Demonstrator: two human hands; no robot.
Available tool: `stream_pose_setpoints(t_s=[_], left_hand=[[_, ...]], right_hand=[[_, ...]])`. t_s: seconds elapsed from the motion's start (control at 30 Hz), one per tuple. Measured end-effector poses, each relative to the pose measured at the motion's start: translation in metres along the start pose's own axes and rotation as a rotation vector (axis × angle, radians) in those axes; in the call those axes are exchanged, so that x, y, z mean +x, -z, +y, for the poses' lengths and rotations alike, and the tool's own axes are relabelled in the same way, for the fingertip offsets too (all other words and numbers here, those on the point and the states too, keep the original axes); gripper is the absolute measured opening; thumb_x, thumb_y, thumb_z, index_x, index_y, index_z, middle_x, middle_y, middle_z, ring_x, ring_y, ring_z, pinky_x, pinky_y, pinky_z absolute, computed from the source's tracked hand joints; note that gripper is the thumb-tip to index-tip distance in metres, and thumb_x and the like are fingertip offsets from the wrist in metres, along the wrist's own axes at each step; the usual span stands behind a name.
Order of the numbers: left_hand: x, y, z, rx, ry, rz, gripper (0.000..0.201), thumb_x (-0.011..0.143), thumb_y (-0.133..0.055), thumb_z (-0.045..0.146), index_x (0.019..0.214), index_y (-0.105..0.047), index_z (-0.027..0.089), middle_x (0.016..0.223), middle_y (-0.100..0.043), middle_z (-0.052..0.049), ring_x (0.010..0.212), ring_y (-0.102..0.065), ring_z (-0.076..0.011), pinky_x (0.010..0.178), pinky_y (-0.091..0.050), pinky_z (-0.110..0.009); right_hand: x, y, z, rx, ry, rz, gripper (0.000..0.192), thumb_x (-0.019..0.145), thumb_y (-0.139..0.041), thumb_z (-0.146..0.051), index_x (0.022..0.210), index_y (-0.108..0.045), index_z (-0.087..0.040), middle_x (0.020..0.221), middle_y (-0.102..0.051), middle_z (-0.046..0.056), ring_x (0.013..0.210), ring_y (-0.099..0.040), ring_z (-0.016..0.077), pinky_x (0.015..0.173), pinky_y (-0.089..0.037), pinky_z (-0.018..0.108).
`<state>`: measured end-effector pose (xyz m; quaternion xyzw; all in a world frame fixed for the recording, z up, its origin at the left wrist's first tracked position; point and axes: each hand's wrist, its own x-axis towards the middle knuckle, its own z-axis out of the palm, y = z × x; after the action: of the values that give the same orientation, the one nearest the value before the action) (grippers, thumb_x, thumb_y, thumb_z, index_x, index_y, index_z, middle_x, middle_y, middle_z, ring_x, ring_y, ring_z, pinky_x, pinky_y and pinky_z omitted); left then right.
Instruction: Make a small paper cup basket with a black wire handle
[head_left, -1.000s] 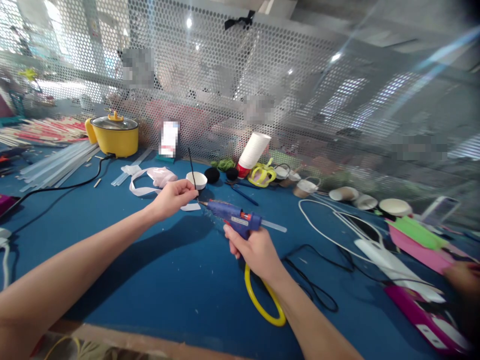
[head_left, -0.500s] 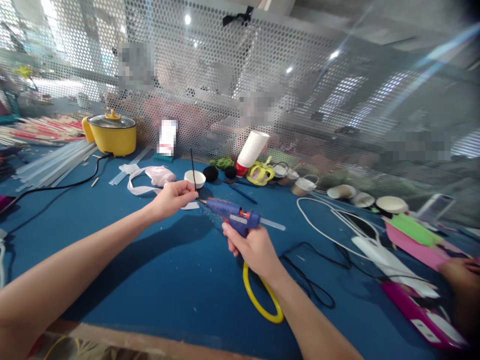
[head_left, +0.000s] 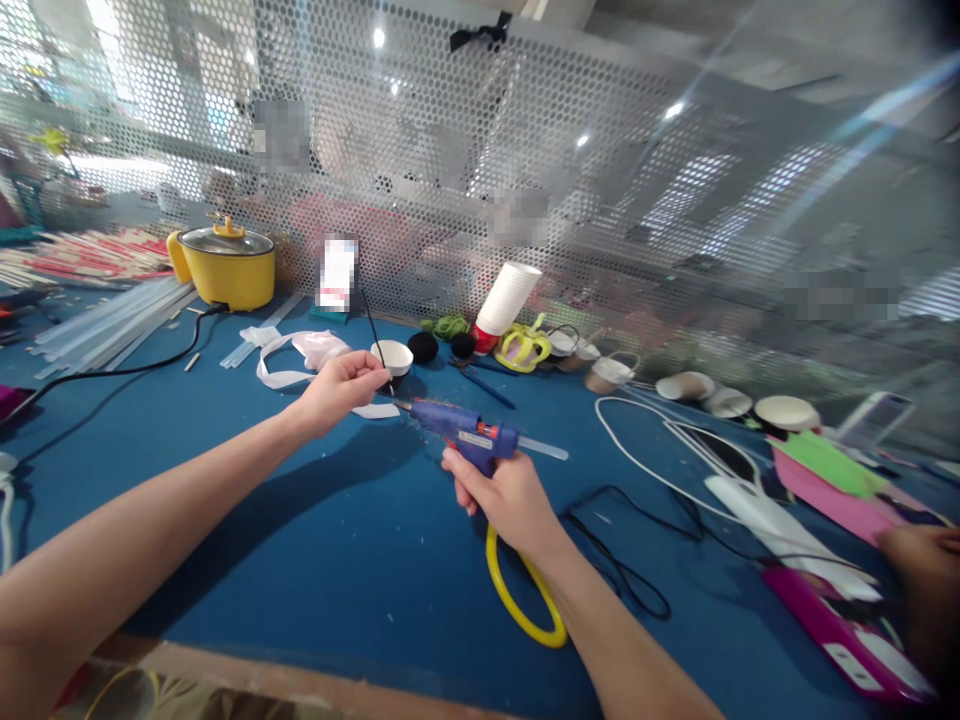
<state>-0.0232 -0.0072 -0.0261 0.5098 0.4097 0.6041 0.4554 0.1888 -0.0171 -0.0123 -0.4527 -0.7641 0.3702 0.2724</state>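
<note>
My right hand [head_left: 499,490] is wrapped round the handle of a blue glue gun [head_left: 465,428], which has a clear glue stick [head_left: 544,449] poking out of its back. Between the fingertips of my left hand [head_left: 346,388] is a thin black stick [head_left: 373,326], tilted up and to the left. Its lower end is close to the gun's nozzle; whether they touch I cannot tell. A white strip [head_left: 376,411] lies just beneath my left fingers. Behind them sits a small white bowl [head_left: 393,358]. A yellow ring [head_left: 517,602] lies by my right wrist.
A yellow electric pot [head_left: 229,270] stands at the back left beside clear glue sticks [head_left: 112,330]. Paper cups [head_left: 510,297] and a phone [head_left: 337,275] line the perforated screen. Black cable [head_left: 630,580] and a magenta power strip [head_left: 847,640] lie right, near another person's hand [head_left: 919,560].
The black stick has tilted from nearly upright to leaning left. My left hand has shifted slightly left, away from the nozzle. The glue gun stays almost where it was.
</note>
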Motion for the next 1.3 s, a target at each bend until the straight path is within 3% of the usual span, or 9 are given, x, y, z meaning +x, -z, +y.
stream_pose_setpoints(t_s=[0.27,0.43,0.6,0.73,0.87,1.0,1.07,1.17,1.3], left_hand=[[-0.002,-0.002,-0.001,0.129,0.015,0.021,0.019,0.069,-0.059,0.029,0.063,-0.047,0.015,0.045,-0.036,0.008,0.041,-0.031,-0.0040,0.042,-0.020,-0.019],[-0.002,-0.003,0.001,0.061,-0.004,0.002,0.021,0.070,-0.059,0.030,0.064,-0.046,0.016,0.044,-0.034,0.009,0.041,-0.028,-0.0038,0.042,-0.019,-0.020],[-0.001,-0.001,-0.003,0.074,0.014,0.013,0.020,0.070,-0.059,0.030,0.064,-0.047,0.015,0.044,-0.034,0.008,0.041,-0.028,-0.0040,0.042,-0.018,-0.020],[-0.001,-0.002,-0.001,0.012,0.047,0.003,0.020,0.069,-0.060,0.028,0.063,-0.046,0.015,0.043,-0.034,0.009,0.040,-0.029,-0.0037,0.042,-0.019,-0.020],[-0.002,-0.004,0.005,-0.057,0.044,0.033,0.021,0.067,-0.061,0.027,0.061,-0.045,0.015,0.042,-0.032,0.009,0.039,-0.027,-0.0029,0.042,-0.018,-0.020],[-0.004,-0.004,0.008,-0.059,0.032,0.027,0.022,0.067,-0.062,0.028,0.061,-0.045,0.015,0.043,-0.033,0.009,0.039,-0.027,-0.0026,0.042,-0.018,-0.020],[-0.005,-0.004,0.008,-0.055,0.020,0.001,0.022,0.068,-0.062,0.028,0.062,-0.045,0.015,0.044,-0.034,0.009,0.040,-0.027,-0.0025,0.042,-0.018,-0.020],[-0.006,-0.004,0.006,-0.060,0.005,-0.036,0.021,0.069,-0.061,0.029,0.064,-0.046,0.015,0.045,-0.034,0.009,0.039,-0.026,-0.0022,0.042,-0.018,-0.020],[-0.007,-0.005,0.005,-0.048,-0.003,-0.070,0.023,0.070,-0.060,0.032,0.065,-0.045,0.015,0.045,-0.033,0.009,0.039,-0.026,-0.0026,0.042,-0.018,-0.020]], right_hand=[[0.002,0.004,0.002,0.133,0.018,-0.056,0.031,0.076,-0.051,-0.043,0.071,-0.058,-0.013,0.042,-0.051,-0.002,0.037,-0.045,0.0089,0.042,-0.041,0.022],[0.002,0.004,0.001,0.096,-0.034,-0.010,0.033,0.076,-0.051,-0.044,0.070,-0.057,-0.013,0.044,-0.051,-0.002,0.038,-0.046,0.0089,0.042,-0.040,0.021],[0.000,0.004,-0.004,0.129,-0.018,-0.101,0.031,0.076,-0.053,-0.043,0.070,-0.057,-0.013,0.042,-0.049,-0.003,0.037,-0.045,0.0086,0.043,-0.040,0.022],[0.004,0.012,0.002,0.198,-0.035,0.009,0.030,0.073,-0.057,-0.042,0.078,-0.057,-0.013,0.050,-0.053,-0.002,0.043,-0.047,0.0097,0.044,-0.040,0.023],[0.015,0.029,0.012,0.125,-0.055,0.041,0.029,0.063,-0.066,-0.038,0.078,-0.061,-0.014,0.067,-0.062,0.002,0.061,-0.055,0.0141,0.057,-0.045,0.026],[0.037,0.049,0.028,0.216,-0.099,0.261,0.031,0.060,-0.068,-0.037,0.079,-0.060,-0.013,0.073,-0.064,0.003,0.062,-0.057,0.0134,0.059,-0.045,0.026],[0.050,0.056,0.040,0.173,-0.163,0.343,0.025,0.064,-0.065,-0.036,0.071,-0.058,-0.012,0.068,-0.063,0.004,0.055,-0.054,0.0105,0.053,-0.043,0.022],[0.065,0.060,0.056,0.085,-0.281,0.299,0.027,0.073,-0.057,-0.036,0.061,-0.055,-0.012,0.057,-0.059,0.005,0.044,-0.049,0.0082,0.043,-0.040,0.020],[0.076,0.054,0.069,-0.054,-0.350,0.268,0.028,0.074,-0.057,-0.034,0.056,-0.053,-0.013,0.041,-0.051,0.001,0.038,-0.048,0.0104,0.042,-0.040,0.022]])
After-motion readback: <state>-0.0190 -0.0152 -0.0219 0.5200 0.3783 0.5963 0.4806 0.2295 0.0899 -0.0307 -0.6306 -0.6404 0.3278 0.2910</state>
